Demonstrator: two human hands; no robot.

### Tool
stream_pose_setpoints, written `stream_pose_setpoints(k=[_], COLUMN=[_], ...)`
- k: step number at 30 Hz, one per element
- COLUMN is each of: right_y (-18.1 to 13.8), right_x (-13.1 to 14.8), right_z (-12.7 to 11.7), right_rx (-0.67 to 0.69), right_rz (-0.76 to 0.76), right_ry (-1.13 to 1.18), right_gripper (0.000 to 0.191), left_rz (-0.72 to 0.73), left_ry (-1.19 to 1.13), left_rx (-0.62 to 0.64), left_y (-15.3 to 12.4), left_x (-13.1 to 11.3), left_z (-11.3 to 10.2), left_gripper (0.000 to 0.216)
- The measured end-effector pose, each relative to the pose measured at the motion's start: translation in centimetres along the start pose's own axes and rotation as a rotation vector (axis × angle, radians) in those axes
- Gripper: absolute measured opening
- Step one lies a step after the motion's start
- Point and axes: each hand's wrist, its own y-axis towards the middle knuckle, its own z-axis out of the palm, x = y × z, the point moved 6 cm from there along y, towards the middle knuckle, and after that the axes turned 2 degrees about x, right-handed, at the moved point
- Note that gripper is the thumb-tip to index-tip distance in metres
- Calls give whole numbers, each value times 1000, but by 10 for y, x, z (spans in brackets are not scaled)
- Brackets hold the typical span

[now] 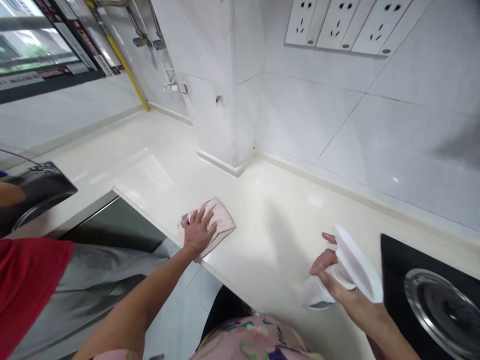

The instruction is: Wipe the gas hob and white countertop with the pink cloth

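Note:
My left hand lies with its fingers spread on a pale pink folded cloth, pressing it against the countertop near the front edge. The cloth has a small patterned patch by my fingertips. Over the counter to the right, my right hand is closed around a white object. It shows a thin, smooth, curved piece on one side and a softer-looking white part below my fingers; I cannot make out its kind. Part of it is hidden by the hand.
The cream countertop bends around a tiled pillar. A black cooktop with a round burner sits at right, a dark sink at far left. Wall sockets are above. A person in a red top stands close at left.

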Motion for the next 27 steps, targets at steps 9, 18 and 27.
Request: stream_pose_setpoints(k=[9, 18, 27], right_y=[20, 27, 39], right_x=[17, 20, 30], right_z=[28, 56, 61], right_rx=[-80, -99, -205], right_rz=[58, 213, 122], right_ry=[93, 104, 36], right_gripper=[26, 26, 32], left_rz=[15, 16, 21], left_ry=[4, -34, -73], left_rx=[-8, 4, 2], left_y=[-2, -3, -5], left_x=[0, 3, 5], left_z=[-3, 0, -1], left_gripper=[48, 48, 48])
